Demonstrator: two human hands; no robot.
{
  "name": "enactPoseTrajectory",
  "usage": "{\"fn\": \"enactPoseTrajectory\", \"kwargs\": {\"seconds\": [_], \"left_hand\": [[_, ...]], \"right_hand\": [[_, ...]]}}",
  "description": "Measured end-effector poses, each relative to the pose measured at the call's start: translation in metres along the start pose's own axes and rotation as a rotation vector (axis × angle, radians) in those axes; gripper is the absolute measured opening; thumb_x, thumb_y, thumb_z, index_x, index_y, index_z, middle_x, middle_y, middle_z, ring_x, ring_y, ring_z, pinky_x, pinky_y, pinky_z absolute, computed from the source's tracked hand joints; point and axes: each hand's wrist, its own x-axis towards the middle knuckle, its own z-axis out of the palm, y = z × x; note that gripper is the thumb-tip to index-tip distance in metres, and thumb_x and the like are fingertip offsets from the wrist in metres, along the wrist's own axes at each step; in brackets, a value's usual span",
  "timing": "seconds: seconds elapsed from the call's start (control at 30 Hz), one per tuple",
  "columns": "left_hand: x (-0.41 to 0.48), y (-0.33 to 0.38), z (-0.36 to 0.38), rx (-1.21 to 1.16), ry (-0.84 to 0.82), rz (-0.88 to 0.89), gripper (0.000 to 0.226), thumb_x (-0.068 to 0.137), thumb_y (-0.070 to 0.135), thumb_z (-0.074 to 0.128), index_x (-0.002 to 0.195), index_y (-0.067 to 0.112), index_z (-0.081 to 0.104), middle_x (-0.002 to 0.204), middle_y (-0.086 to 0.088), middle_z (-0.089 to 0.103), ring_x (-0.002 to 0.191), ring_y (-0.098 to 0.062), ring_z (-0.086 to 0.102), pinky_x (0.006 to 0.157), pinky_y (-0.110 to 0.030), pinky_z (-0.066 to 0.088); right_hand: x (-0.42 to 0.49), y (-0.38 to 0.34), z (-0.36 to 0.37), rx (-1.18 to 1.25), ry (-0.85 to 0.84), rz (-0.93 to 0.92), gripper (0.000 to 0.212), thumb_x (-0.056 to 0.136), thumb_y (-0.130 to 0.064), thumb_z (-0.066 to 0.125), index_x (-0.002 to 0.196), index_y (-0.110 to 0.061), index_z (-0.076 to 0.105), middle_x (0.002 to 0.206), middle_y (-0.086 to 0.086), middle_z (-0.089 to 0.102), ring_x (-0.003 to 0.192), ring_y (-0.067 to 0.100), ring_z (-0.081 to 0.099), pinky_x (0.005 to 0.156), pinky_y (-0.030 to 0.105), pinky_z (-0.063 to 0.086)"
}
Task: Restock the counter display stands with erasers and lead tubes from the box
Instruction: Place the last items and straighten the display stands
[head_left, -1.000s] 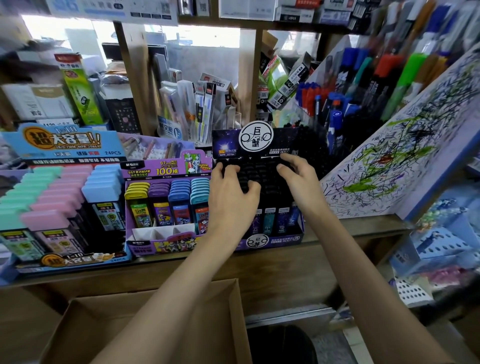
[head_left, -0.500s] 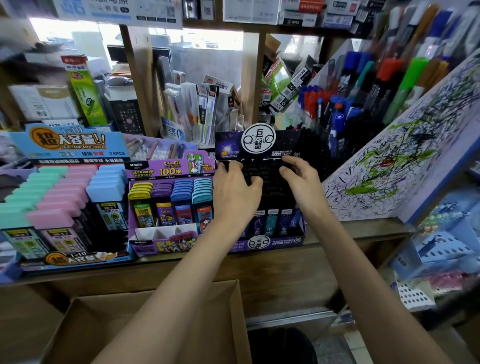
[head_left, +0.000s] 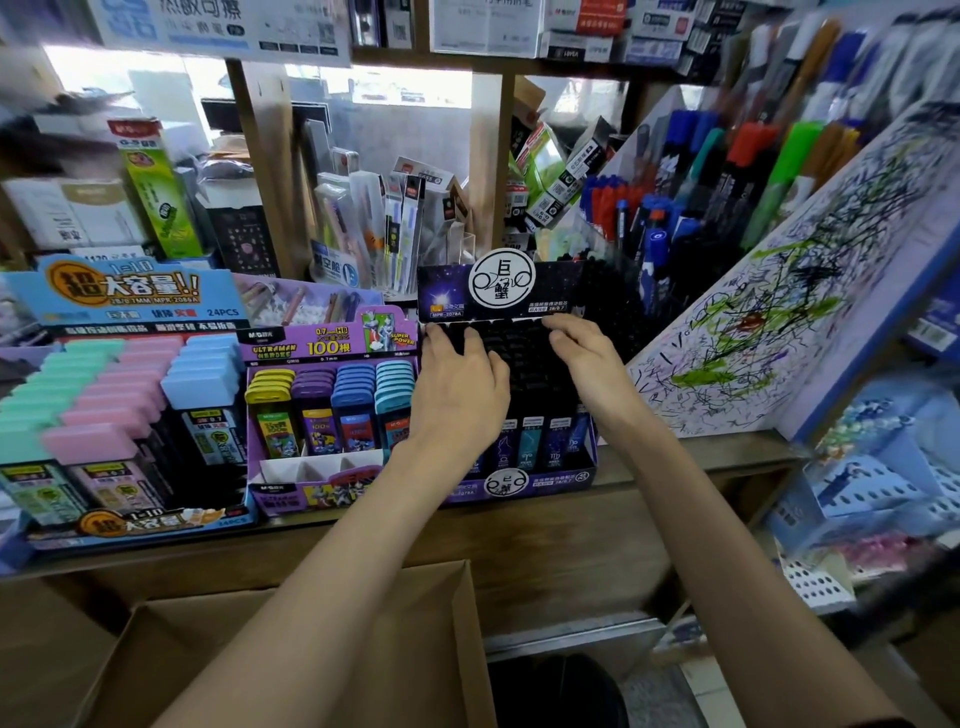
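Both hands lie on the black-capped lead tubes (head_left: 524, 358) in the dark starry display stand (head_left: 540, 480) on the counter. My left hand (head_left: 457, 384) presses flat on the left rows, fingers straight, tips near the stand's back card. My right hand (head_left: 587, 353) rests on the right rows with fingers straight. To the left stand a purple stand (head_left: 291, 488) of yellow, purple and blue lead tubes and a blue stand (head_left: 119, 525) of pastel-capped tubes. A brown cardboard box (head_left: 311, 649) sits open below the counter, its inside mostly hidden by my arms.
A slanted scribbled test board (head_left: 779, 322) rises right of the dark stand, with marker pens (head_left: 727, 166) behind it. Wooden shelf posts and packaged pens (head_left: 374, 228) stand at the back. A perforated blue-and-white rack (head_left: 857, 499) sits low right. The wooden counter edge (head_left: 571, 525) runs below the stands.
Both hands have slid a little farther back over the black tube caps, toward the stand's back card. The view has shifted slightly.
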Motion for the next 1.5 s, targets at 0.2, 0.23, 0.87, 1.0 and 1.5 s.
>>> {"fn": "enactPoseTrajectory", "kwargs": {"seconds": [0.2, 0.23, 0.87, 1.0, 1.5], "left_hand": [[0.000, 0.000, -0.001, -0.023, 0.035, 0.028, 0.049, 0.100, 0.029, 0.031, 0.142, 0.003, 0.032, 0.153, -0.028, 0.011, 0.143, -0.037, 0.011, 0.115, -0.040, 0.016], [0.000, -0.001, 0.000, -0.016, 0.049, 0.044, 0.048, 0.100, 0.028, 0.031, 0.141, 0.002, 0.034, 0.153, -0.028, 0.012, 0.143, -0.037, 0.011, 0.115, -0.039, 0.014], [-0.061, -0.089, -0.053, 0.194, 0.258, 0.450, 0.038, 0.092, 0.024, 0.058, 0.124, 0.005, 0.056, 0.134, -0.015, 0.052, 0.125, -0.034, 0.048, 0.100, -0.046, 0.040], [-0.057, -0.115, -0.061, 0.279, 0.210, 0.383, 0.053, 0.083, 0.029, 0.068, 0.128, 0.005, 0.054, 0.138, -0.018, 0.048, 0.129, -0.038, 0.043, 0.100, -0.054, 0.038], [-0.064, -0.162, -0.084, 0.290, 0.377, 0.341, 0.039, 0.079, 0.014, 0.073, 0.115, 0.003, 0.062, 0.124, -0.017, 0.058, 0.110, -0.039, 0.055, 0.083, -0.049, 0.047]], "right_hand": [[-0.014, -0.003, -0.011, -0.240, -0.096, -0.156, 0.049, 0.097, -0.045, 0.040, 0.140, -0.021, 0.043, 0.154, -0.006, 0.024, 0.140, 0.006, 0.016, 0.111, 0.026, 0.011], [-0.018, -0.002, -0.011, -0.368, -0.123, -0.235, 0.052, 0.096, -0.048, 0.038, 0.141, -0.022, 0.041, 0.155, -0.007, 0.021, 0.140, 0.005, 0.013, 0.110, 0.026, 0.009], [-0.043, -0.024, 0.004, -0.933, -0.274, -0.610, 0.065, 0.093, -0.059, 0.031, 0.145, -0.020, 0.033, 0.155, 0.000, 0.024, 0.143, 0.016, 0.017, 0.115, 0.031, 0.009], [-0.043, -0.023, 0.021, -1.102, -0.304, -0.601, 0.061, 0.096, -0.050, 0.037, 0.149, -0.023, 0.021, 0.157, 0.000, 0.019, 0.144, 0.017, 0.016, 0.116, 0.033, 0.010], [-0.041, -0.058, 0.100, -1.109, -0.254, -0.647, 0.052, 0.095, -0.048, 0.043, 0.135, -0.016, 0.047, 0.137, -0.001, 0.051, 0.126, 0.019, 0.044, 0.107, 0.032, 0.023]]}}
